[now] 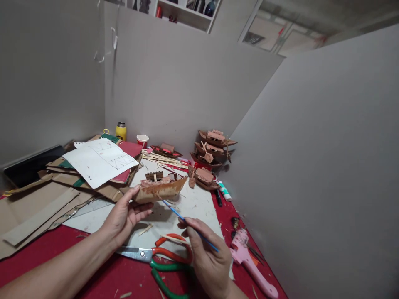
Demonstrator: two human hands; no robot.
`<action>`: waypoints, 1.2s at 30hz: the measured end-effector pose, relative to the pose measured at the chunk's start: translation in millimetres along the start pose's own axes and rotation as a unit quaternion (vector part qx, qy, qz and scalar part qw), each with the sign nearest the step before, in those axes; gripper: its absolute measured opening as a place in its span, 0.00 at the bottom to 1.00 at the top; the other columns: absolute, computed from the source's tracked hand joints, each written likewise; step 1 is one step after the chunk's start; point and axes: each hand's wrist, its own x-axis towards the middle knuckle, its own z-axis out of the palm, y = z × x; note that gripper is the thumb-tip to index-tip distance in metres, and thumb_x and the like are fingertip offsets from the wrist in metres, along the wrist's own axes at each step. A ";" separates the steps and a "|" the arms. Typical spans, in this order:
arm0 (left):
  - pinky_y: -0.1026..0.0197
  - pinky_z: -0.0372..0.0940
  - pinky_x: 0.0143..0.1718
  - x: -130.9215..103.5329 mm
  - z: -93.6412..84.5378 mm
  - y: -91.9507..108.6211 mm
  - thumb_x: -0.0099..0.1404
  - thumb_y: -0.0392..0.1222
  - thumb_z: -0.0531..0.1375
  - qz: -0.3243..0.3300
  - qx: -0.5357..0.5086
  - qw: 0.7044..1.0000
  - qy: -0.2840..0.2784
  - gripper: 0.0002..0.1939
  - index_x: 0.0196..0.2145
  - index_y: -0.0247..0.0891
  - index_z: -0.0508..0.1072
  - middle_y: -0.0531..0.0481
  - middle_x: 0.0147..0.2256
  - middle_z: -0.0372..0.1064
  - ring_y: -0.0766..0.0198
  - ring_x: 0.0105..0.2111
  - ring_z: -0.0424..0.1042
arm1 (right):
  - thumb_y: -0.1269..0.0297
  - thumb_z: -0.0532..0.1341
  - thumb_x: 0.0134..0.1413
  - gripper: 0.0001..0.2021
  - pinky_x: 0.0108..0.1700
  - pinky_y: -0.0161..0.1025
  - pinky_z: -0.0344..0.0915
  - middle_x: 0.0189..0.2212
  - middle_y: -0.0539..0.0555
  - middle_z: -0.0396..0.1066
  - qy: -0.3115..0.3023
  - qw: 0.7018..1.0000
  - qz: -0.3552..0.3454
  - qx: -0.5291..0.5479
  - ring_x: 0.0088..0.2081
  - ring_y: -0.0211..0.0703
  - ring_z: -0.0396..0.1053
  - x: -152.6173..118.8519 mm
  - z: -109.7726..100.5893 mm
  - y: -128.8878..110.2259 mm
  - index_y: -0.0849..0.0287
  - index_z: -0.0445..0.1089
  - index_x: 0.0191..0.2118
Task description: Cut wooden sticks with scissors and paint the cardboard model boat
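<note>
My left hand (pixel 129 214) holds up a small cardboard model boat (pixel 158 192) by its left end, thumb on the near side and fingers underneath. Brown paint covers the upper band of its hull, while the lower part is bare cardboard. In my right hand (pixel 207 253) is a thin blue paintbrush (pixel 174 211), pinched between thumb and fingers. Its tip meets the side of the hull. Below my hands lie big scissors (pixel 141 254) with one orange and one green handle, partly hidden by the right hand.
Finished-looking brown model boats (pixel 215 143) are stacked at the back right. A pink glue gun (pixel 254 265) lies at the right edge. Cardboard sheets (pixel 34 211) and a paper drawing (pixel 101 162) cover the left. Behind are wooden sticks (pixel 165 160), a paper cup (pixel 142 140) and a yellow bottle (pixel 121 131).
</note>
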 end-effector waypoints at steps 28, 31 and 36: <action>0.55 0.75 0.31 -3.2 3.3 -2.4 0.62 0.39 0.60 0.025 0.005 1.000 -0.018 0.10 0.42 0.35 0.73 0.42 0.36 0.77 0.59 0.30 0.77 | 0.79 0.58 0.57 0.21 0.41 0.39 0.73 0.39 0.53 0.78 -0.070 0.994 -0.081 -0.038 0.39 0.41 0.76 2.4 12.2 -3.2 0.50 0.68 0.53; 0.55 0.74 0.31 -2.7 2.8 -2.0 0.62 0.39 0.60 0.016 0.012 1.000 -0.019 0.12 0.43 0.34 0.72 0.40 0.38 0.76 0.57 0.31 0.77 | 0.79 0.58 0.58 0.21 0.40 0.40 0.74 0.40 0.54 0.77 -0.053 0.996 -0.060 -0.044 0.39 0.42 0.76 1.4 8.7 -2.0 0.51 0.68 0.53; 0.57 0.74 0.30 -3.1 2.8 -1.5 0.62 0.39 0.59 0.012 0.016 1.000 -0.016 0.12 0.44 0.34 0.72 0.40 0.39 0.76 0.56 0.31 0.77 | 0.78 0.57 0.59 0.20 0.38 0.40 0.74 0.39 0.55 0.77 -0.046 0.997 -0.049 -0.042 0.39 0.43 0.76 0.6 6.6 -1.9 0.53 0.68 0.53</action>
